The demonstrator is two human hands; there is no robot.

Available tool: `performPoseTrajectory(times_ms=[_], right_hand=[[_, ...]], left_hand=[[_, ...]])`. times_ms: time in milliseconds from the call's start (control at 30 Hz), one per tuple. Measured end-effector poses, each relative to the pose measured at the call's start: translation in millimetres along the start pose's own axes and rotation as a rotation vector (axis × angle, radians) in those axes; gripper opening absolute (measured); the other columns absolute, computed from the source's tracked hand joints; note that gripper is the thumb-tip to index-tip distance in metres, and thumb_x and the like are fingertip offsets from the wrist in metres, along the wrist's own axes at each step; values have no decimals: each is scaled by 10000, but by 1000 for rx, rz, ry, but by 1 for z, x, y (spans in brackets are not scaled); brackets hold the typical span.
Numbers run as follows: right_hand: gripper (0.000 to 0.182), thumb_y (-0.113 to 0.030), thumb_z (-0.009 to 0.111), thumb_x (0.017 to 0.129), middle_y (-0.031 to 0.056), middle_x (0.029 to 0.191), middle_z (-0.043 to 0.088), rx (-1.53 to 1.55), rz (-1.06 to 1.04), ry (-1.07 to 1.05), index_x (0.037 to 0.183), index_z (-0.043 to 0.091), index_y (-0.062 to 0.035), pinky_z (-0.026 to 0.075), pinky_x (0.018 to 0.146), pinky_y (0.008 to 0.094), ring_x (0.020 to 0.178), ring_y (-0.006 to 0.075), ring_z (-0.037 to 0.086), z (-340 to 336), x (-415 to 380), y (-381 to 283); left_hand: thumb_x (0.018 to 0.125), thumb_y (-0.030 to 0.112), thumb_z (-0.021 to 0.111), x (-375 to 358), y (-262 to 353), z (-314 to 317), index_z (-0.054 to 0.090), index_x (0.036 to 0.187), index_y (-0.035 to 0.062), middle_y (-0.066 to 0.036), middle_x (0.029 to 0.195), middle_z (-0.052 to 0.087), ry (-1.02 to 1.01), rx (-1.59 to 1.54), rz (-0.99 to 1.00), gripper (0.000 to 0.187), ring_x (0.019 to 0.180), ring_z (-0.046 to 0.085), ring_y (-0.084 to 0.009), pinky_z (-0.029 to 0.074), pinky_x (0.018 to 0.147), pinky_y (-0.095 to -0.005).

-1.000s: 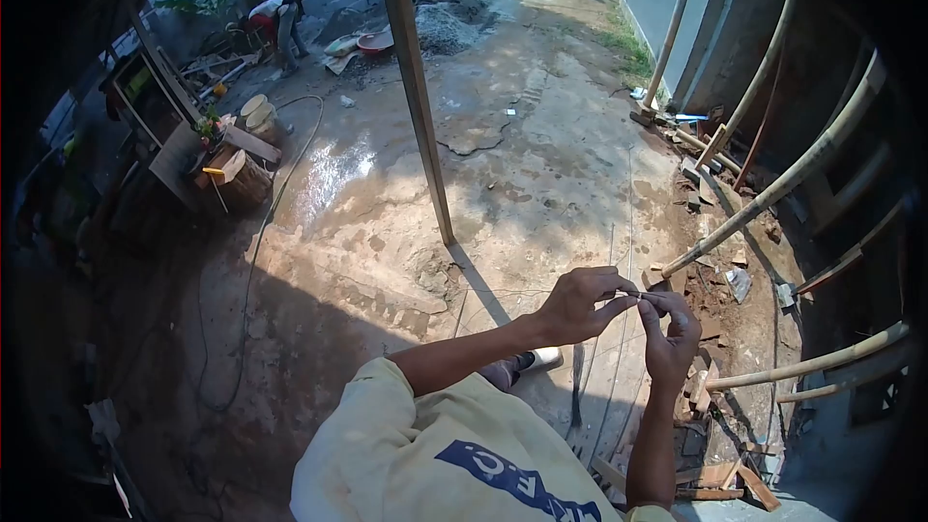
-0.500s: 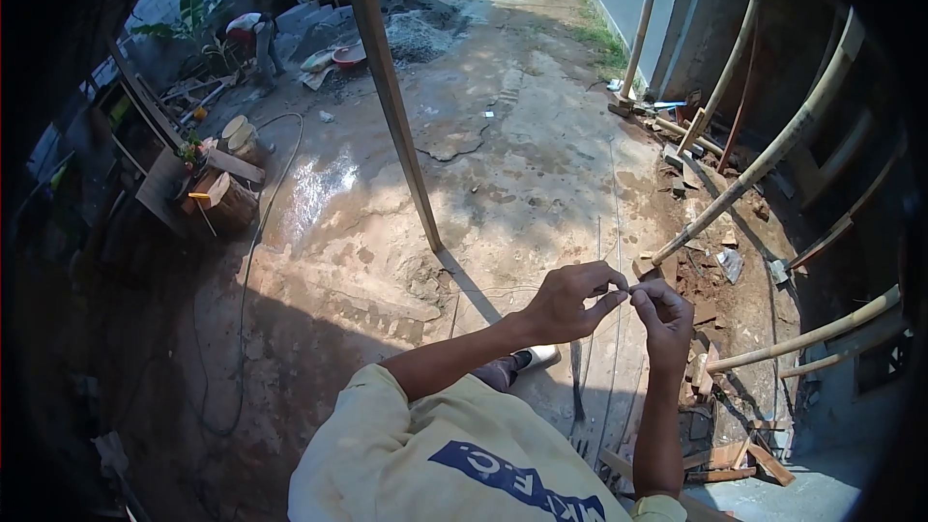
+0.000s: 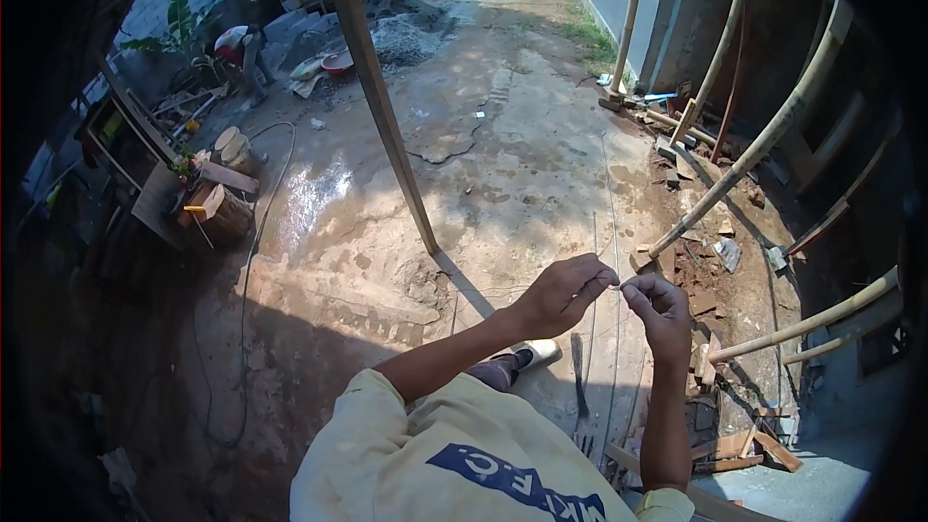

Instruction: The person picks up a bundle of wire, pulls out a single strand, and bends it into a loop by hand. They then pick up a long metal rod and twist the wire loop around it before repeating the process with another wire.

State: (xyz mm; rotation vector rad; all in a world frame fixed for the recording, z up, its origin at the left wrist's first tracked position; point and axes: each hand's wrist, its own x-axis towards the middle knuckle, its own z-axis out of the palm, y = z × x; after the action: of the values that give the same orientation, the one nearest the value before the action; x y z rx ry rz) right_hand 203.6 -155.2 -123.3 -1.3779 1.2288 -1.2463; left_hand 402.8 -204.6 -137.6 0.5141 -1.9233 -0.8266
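My left hand [image 3: 564,296] reaches in from the left, its thumb and fingertips pinched together. Close beside it, my right hand [image 3: 661,311] is also closed in a pinch, thumb against forefinger. Between the two sets of fingertips is a thin dark strand [image 3: 619,286], possibly wire or string; it is too fine to name surely. Both hands are raised in front of my pale yellow shirt [image 3: 406,449]. Below them on the ground are long thin rods [image 3: 616,353] and a dark flat strip [image 3: 578,367].
A wooden post [image 3: 387,111] stands ahead. Bamboo poles [image 3: 764,150] lean at the right over rubble [image 3: 710,280]. A hose [image 3: 253,261] curves across the ground at left, near buckets [image 3: 235,147]. Another person [image 3: 242,50] bends over near gravel piles [image 3: 411,36] at the back left.
My left fingers have closed more tightly and my hands have turned slightly, still fingertip to fingertip. The view has shifted a little.
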Motion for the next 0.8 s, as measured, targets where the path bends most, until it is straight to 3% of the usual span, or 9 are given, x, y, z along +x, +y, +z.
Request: performPoseTrajectory(times_ms=[167,233,333,433,467,567,633,767,800], right_hand=[[124,-119,699,890,-30,755,607,-94,-77,31,898,695,5,389,638,219,695,43,474,-8,4,-1],[135,-130,686,896,-27,759,600,-267,-135,26,874,673,2,391,647,217,704,40,473,-19,4,0],[141,-145,677,905,-18,758,599,-216,-89,42,884,652,-8,400,638,218,691,46,487,-40,2,16],[142,-154,670,911,-10,744,595,-128,16,119,894,634,-18,413,628,219,669,58,504,-60,0,25],[134,-157,651,926,-3,738,594,-110,24,152,907,628,-26,422,611,224,652,67,526,-71,-1,32],[136,-162,629,941,2,739,602,-20,47,217,902,620,-33,420,602,226,647,72,537,-109,-7,49],[130,-167,610,955,6,737,608,23,44,246,910,613,-45,409,581,215,637,71,541,-134,-16,59],[122,-180,594,977,6,751,606,108,11,499,930,607,-69,374,550,188,621,56,513,-149,-29,63],[115,-177,596,978,8,770,609,147,-44,526,939,605,-69,371,551,189,622,55,503,-141,-28,64]], left_hand=[[1043,187,448,5,-11,-16,626,1145,-6,-137,905,566,-67,61,-82,282,841,565,-268,463,774,-378],[1043,196,451,12,-24,-31,629,1152,5,-132,909,564,59,234,18,282,824,552,-267,448,778,-379],[1053,221,436,19,-41,-62,655,1154,11,-120,874,588,294,409,25,321,798,550,-255,435,748,-355],[1066,288,421,19,-40,-87,652,1172,24,-13,683,454,482,314,-117,366,648,433,-106,381,621,-276],[1061,255,413,16,-37,-93,647,1164,7,-178,902,683,539,364,-188,356,735,625,-254,474,697,-373],[1072,301,396,6,-42,-121,643,1199,43,-64,614,457,598,424,-362,379,595,454,-147,399,590,-323],[1072,368,393,-2,-46,-138,638,1220,32,60,635,353,640,440,-398,441,577,328,-58,301,541,-248],[1059,377,434,-16,-49,-152,658,1202,27,83,637,348,561,30,-452,439,573,292,-43,279,540,-240],[1055,377,448,-17,-48,-145,674,1177,28,93,642,343,444,-52,-502,433,580,280,-39,268,546,-234]])
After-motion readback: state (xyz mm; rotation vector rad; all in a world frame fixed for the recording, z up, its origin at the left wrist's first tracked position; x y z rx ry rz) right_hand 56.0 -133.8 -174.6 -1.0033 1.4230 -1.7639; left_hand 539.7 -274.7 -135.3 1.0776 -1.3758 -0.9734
